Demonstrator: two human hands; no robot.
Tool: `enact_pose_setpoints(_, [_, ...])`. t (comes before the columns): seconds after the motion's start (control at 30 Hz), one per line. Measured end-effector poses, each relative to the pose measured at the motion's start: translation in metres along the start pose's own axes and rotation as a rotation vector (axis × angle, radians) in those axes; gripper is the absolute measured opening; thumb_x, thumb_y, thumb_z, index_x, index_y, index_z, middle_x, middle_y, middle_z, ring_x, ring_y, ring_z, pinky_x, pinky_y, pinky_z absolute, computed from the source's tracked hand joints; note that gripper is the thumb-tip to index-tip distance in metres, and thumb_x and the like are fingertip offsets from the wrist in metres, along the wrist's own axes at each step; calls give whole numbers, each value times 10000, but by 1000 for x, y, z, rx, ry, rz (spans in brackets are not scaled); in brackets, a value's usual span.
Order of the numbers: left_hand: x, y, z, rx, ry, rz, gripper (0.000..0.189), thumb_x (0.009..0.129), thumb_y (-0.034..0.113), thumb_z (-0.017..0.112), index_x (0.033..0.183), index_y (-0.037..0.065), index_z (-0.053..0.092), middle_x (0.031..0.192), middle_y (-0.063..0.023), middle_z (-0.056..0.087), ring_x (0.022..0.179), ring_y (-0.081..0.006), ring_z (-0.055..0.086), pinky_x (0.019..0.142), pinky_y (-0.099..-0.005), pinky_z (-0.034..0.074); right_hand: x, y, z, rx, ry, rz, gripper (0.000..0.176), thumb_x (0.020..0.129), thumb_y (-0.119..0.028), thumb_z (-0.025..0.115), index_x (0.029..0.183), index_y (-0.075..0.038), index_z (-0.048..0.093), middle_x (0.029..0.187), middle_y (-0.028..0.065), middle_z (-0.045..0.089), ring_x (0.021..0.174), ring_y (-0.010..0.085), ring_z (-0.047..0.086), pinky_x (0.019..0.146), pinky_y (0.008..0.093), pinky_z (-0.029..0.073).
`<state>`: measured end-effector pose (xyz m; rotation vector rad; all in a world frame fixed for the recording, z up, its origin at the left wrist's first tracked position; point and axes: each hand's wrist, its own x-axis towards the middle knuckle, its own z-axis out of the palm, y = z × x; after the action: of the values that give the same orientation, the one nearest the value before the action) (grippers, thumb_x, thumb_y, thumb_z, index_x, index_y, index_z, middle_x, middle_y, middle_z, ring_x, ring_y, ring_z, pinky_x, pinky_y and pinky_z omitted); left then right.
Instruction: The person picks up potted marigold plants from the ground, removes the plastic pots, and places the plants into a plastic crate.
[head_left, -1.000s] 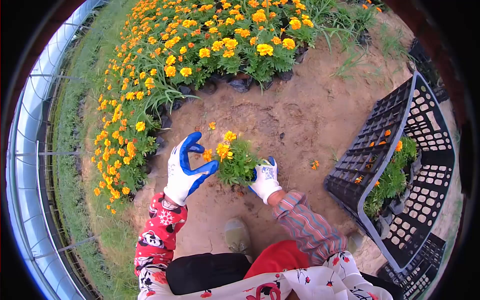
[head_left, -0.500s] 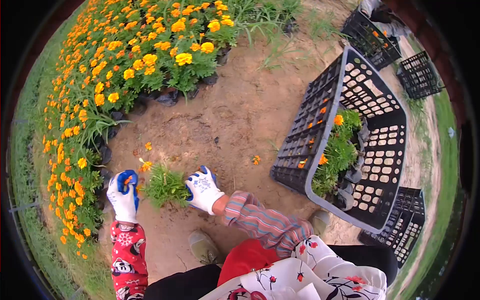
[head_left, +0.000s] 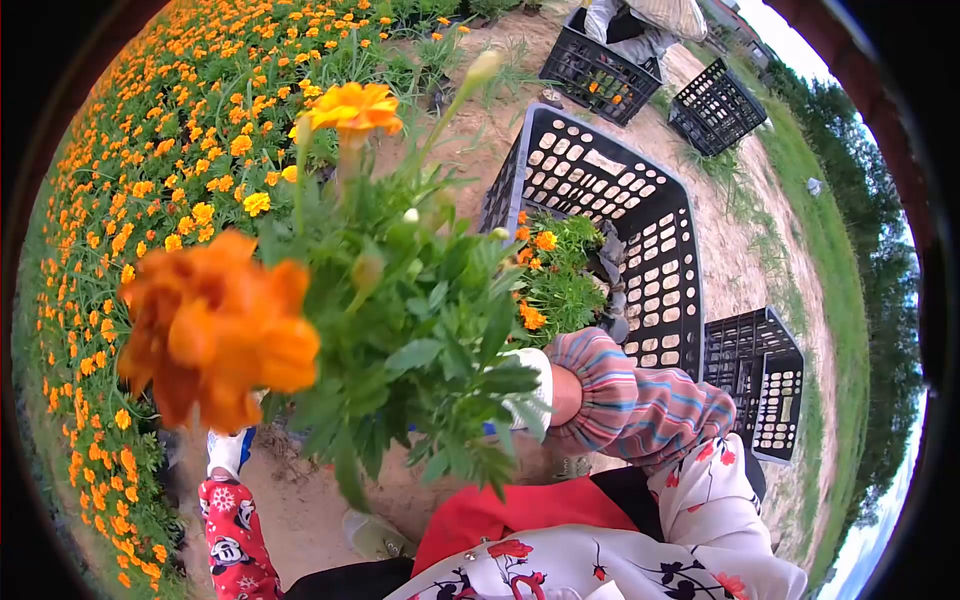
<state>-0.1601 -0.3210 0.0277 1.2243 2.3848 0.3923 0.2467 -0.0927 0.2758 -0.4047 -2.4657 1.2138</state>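
Observation:
A marigold plant (head_left: 400,300) with green leaves and orange blooms is held up close to the camera, filling the middle of the view. Behind its leaves is my right hand (head_left: 532,388) in a white glove, closed on the plant; its fingers are mostly hidden. A large blurred orange bloom (head_left: 215,335) hangs at the plant's left side. Below that bloom, my left hand (head_left: 228,452), in a white and blue glove, shows only in part, low over the soil. Its fingers are covered by the bloom.
Right of the plant stands a black slatted crate (head_left: 660,290) holding several marigold plants (head_left: 560,275). More black crates stand at the back (head_left: 600,75), far right (head_left: 715,105) and lower right (head_left: 755,380). A person (head_left: 640,30) is beside the back crate. A marigold bed (head_left: 200,130) spreads along the left.
My right hand has raised the marigold plant from the ground toward the camera. The view has tilted up, showing trees and sky at right. My left hand is now mostly covered.

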Motion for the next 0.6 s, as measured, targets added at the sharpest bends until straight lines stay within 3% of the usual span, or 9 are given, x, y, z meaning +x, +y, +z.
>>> enact_pose_setpoints(0.03, [8, 2, 1, -79, -9, 20, 352, 734, 194, 695, 1039, 69, 571, 1055, -71, 532, 837, -207, 582, 699, -304, 498, -4, 0, -29, -67, 3, 5, 307, 778, -172, 553, 1033, -1, 543, 975, 171, 578, 903, 311, 548, 817, 382, 431])
enact_pose_setpoints(0.1, [1, 35, -15, -36, 4, -4, 326, 733, 230, 684, 1010, 92, 581, 1066, -129, 537, 981, -306, 525, 831, -369, 438, -13, 8, -72, -172, 46, 54, 302, 822, -163, 528, 1078, -2, 538, 1010, 154, 585, 915, 286, 561, 818, 366, 441])
enact_pose_setpoints(0.17, [-8, 38, -21, -26, -3, -1, 322, 733, 231, 686, 1002, 91, 579, 1058, -124, 538, 977, -307, 525, 824, -374, 440, -23, 30, -100, -126, 141, 212, 298, 866, -153, 503, 1122, -4, 532, 1045, 138, 592, 928, 262, 574, 820, 350, 452])
enact_pose_setpoints(0.27, [-21, 19, -10, -57, -45, -46, 316, 731, 233, 688, 992, 93, 578, 1046, -115, 538, 971, -306, 525, 816, -382, 440, -52, 62, -107, 543, 417, 619, 288, 912, -157, 459, 1154, -18, 530, 1078, 111, 597, 959, 211, 584, 850, 325, 466])
enact_pose_setpoints(0.33, [-33, 23, -4, -85, -128, -159, 312, 731, 240, 684, 991, 103, 580, 1028, -111, 544, 964, -303, 529, 813, -391, 440, -68, 93, -96, 1224, 591, 695, 282, 920, -207, 452, 1146, -61, 536, 1076, 94, 597, 995, 206, 577, 891, 350, 466])
enact_pose_setpoints(0.37, [-39, 25, -2, -96, -168, -216, 310, 731, 244, 682, 991, 108, 582, 1019, -109, 546, 961, -301, 531, 812, -395, 440, -70, 97, -85, 1356, 707, 882, 303, 911, -275, 467, 1130, -78, 538, 1073, 94, 599, 991, 216, 580, 899, 377, 457])
enact_pose_setpoints(0.43, [-46, 19, 11, 8, -164, -71, 332, 718, 261, 687, 992, 107, 581, 1015, -110, 547, 952, -303, 535, 810, -398, 443, -78, 121, -63, 1258, 694, 1045, 318, 898, -314, 481, 1119, -93, 541, 1070, 92, 602, 979, 231, 583, 893, 401, 458])
enact_pose_setpoints(0.57, [-54, 28, 22, 107, -270, -60, 352, 709, 269, 681, 1007, 109, 585, 1039, -113, 553, 965, -318, 533, 825, -403, 440, -93, 164, -13, 1689, 615, 1202, 394, 909, -390, 417, 1161, -105, 518, 1163, 97, 566, 1070, 270, 542, 967, 437, 392])
enact_pose_setpoints(0.6, [-55, 22, 27, 130, -273, -29, 367, 709, 274, 676, 1027, 115, 581, 1066, -118, 553, 985, -324, 531, 839, -406, 435, -107, 185, 10, 1784, 596, 1119, 431, 901, -418, 428, 1194, -111, 499, 1206, 102, 538, 1116, 290, 503, 993, 455, 355])
